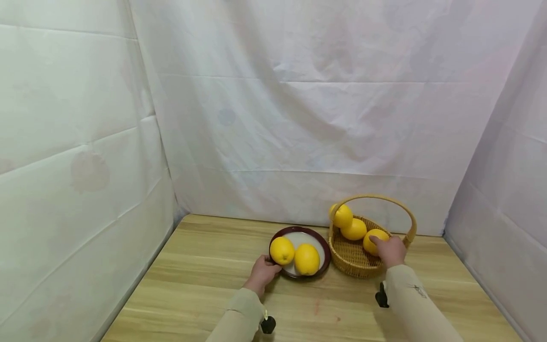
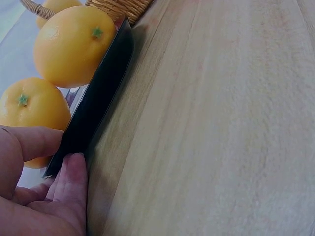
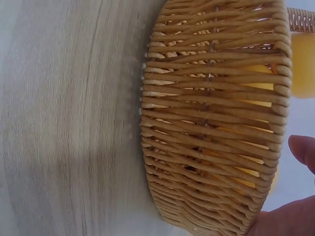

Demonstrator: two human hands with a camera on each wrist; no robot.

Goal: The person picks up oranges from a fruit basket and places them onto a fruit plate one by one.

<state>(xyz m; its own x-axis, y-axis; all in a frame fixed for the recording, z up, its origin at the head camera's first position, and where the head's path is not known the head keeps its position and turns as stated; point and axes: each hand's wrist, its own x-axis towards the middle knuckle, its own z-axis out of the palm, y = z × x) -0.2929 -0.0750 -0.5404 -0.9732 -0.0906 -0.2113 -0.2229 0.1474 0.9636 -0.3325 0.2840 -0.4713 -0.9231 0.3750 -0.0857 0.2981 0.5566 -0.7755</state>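
Note:
In the head view, a round plate (image 1: 323, 240) with a dark red rim and pale middle bears two oranges (image 1: 282, 251). My left hand (image 1: 261, 274) pinches the plate's near left rim; the left wrist view shows the thumb above and fingertips beneath the plate's dark edge (image 2: 101, 98). To the right stands a wicker basket (image 1: 356, 270) with a tall handle, holding three oranges. My right hand (image 1: 391, 251) reaches over its right rim and grips the rightmost orange (image 1: 375, 241), its thumb across the fruit. Its other fingers are mostly hidden.
The basket's handle (image 1: 376, 196) arches over the fruit. Another orange (image 1: 343, 216) sits high against the basket's left side. Everything stands on a wood-grain table (image 1: 213, 256), with white cloth (image 1: 239, 142) hanging behind and at both sides.

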